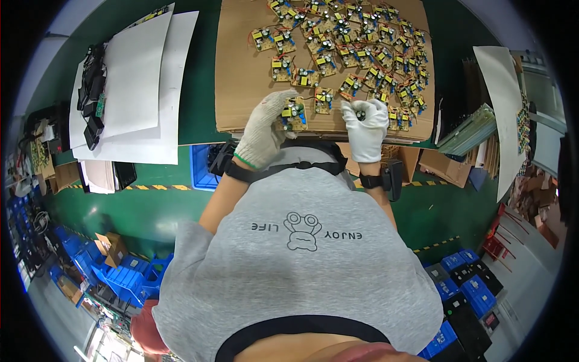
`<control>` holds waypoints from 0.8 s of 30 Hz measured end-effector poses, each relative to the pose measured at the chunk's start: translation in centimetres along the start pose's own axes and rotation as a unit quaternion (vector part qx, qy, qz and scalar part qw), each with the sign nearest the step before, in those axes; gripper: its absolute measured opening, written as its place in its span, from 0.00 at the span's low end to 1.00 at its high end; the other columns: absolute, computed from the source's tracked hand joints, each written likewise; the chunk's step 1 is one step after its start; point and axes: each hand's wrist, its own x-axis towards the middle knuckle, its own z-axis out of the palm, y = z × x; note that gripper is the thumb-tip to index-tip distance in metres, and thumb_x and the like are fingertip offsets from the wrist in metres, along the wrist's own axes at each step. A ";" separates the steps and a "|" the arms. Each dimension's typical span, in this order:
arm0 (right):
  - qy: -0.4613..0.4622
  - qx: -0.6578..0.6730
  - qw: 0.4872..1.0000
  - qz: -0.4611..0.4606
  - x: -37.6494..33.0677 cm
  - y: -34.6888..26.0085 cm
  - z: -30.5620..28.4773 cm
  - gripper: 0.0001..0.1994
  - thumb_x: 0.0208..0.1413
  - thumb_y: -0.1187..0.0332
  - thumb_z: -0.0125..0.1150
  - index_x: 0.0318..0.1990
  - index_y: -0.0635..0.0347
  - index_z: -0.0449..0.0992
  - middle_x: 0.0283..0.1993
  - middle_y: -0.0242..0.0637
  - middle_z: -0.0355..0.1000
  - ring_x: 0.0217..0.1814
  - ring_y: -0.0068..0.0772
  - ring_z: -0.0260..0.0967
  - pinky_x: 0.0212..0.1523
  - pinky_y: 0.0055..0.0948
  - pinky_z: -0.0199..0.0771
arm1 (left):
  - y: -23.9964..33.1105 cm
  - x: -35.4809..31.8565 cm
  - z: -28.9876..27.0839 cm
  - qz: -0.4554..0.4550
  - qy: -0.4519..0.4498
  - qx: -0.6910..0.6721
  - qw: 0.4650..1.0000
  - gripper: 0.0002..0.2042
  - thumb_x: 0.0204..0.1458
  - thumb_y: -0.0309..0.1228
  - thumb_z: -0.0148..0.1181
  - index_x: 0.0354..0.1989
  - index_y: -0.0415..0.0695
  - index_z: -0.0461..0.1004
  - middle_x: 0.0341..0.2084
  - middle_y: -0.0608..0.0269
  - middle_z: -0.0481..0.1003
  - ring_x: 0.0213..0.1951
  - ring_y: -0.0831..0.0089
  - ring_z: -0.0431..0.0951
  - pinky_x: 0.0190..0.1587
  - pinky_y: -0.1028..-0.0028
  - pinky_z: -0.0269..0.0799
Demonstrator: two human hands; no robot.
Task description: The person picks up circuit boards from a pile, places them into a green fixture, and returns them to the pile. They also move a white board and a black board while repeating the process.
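Two hands (316, 130) (gloved) on circuit boards (344, 51)

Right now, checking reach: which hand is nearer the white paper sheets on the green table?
Left. The left hand is closer to the white paper sheets; the right hand sits farther away.
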 end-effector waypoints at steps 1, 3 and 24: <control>0.003 -0.003 1.000 -0.001 0.1 0.1 -0.3 0.10 0.45 0.67 0.70 0.28 0.62 0.76 0.31 0.40 0.71 0.35 0.35 0.68 0.35 0.33 0.68 | 0.0 0.1 0.0 -0.018 0.013 -0.026 0.999 0.15 0.59 0.39 0.51 0.51 0.49 0.70 0.40 0.74 0.74 0.35 0.82 0.75 0.29 0.81 0.71; -0.010 -0.008 0.996 -0.089 0.4 0.3 -0.8 0.07 0.45 0.71 0.68 0.29 0.62 0.76 0.27 0.40 0.71 0.27 0.37 0.68 0.31 0.33 0.68 | 0.0 0.3 -0.1 -0.025 0.026 -0.030 0.999 0.15 0.59 0.39 0.52 0.51 0.49 0.70 0.40 0.73 0.74 0.35 0.82 0.75 0.28 0.81 0.72; -0.096 0.072 0.972 -0.200 0.4 1.0 0.2 0.22 0.38 0.77 0.69 0.45 0.61 0.72 0.50 0.47 0.70 0.47 0.50 0.69 0.46 0.39 0.71 | -0.5 0.3 1.1 -0.002 0.016 0.000 1.000 0.19 0.60 0.48 0.46 0.44 0.43 0.71 0.35 0.66 0.74 0.34 0.79 0.75 0.32 0.80 0.74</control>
